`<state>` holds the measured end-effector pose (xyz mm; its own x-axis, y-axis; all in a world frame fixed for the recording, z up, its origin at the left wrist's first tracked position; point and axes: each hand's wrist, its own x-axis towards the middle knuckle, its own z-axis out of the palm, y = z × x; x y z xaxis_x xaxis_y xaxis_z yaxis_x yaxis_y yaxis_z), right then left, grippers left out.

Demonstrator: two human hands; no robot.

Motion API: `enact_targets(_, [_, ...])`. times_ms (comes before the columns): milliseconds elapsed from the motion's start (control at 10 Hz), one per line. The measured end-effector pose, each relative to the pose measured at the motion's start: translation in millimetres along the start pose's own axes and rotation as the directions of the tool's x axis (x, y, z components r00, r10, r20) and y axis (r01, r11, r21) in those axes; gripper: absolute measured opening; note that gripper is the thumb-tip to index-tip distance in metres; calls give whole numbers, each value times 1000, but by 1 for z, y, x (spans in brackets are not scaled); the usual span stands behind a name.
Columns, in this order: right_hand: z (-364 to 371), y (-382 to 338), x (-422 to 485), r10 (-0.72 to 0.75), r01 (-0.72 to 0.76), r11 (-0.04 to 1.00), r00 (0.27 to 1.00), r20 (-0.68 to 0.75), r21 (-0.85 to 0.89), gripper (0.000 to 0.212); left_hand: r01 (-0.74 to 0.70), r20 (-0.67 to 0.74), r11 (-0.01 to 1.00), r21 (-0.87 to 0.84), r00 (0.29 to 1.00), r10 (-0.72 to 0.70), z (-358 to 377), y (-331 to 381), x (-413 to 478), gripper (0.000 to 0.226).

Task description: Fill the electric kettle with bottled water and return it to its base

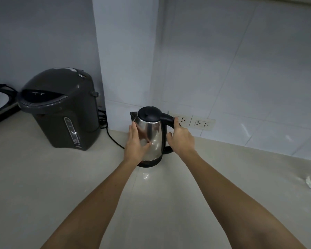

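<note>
Kettle [154,133] on base [151,163], surface [43,177] 12 o'clock, lid [148,114] shut. Left grip [135,144] flat, released, against body; right grip [181,139] at handle [167,118], closure unclear. Filling, return: all left.

electric kettle [153,128] on base [149,164], rear of tabletop [61,186] | thermo pot [61,112] to its left (cord [113,139] on tabletop between them) | wall sockets [193,121] just behind kettle, rightward
</note>
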<state>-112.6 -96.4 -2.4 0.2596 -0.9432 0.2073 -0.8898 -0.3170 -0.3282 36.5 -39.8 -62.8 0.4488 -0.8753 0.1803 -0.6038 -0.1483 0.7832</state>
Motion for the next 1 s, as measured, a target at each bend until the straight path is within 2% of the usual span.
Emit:
enact_targets(300, [-15, -5, 1, -79, 97, 972, 993, 90, -214, 69, 4, -5, 1000, -1, 1000, -4, 2, -3, 1, 109])
enact_targets(500, [-27, -19, 7, -83, 111, 976, 985, 149, -188, 64, 28, 35, 998, 54, 999, -30, -1, -1, 7, 113])
enact_targets(800, [-42, 0, 9, -91, 142, 978, 948, 304, -152, 77, 93, 119, 991, 96, 987, -105, -10, 12, 17, 104])
enact_targets(900, [-48, 7, 5, -134, 170, 978, 956, 261, -121, 65, 97, 112, 986, 139, 987, -113, -15, 18, 15, 99])
enact_targets(1000, [-56, 24, 1, -190, 195, 976, 980, 64, -99, 46, 55, -2, 975, 214, 998, -56, -18, 35, 17, 90])
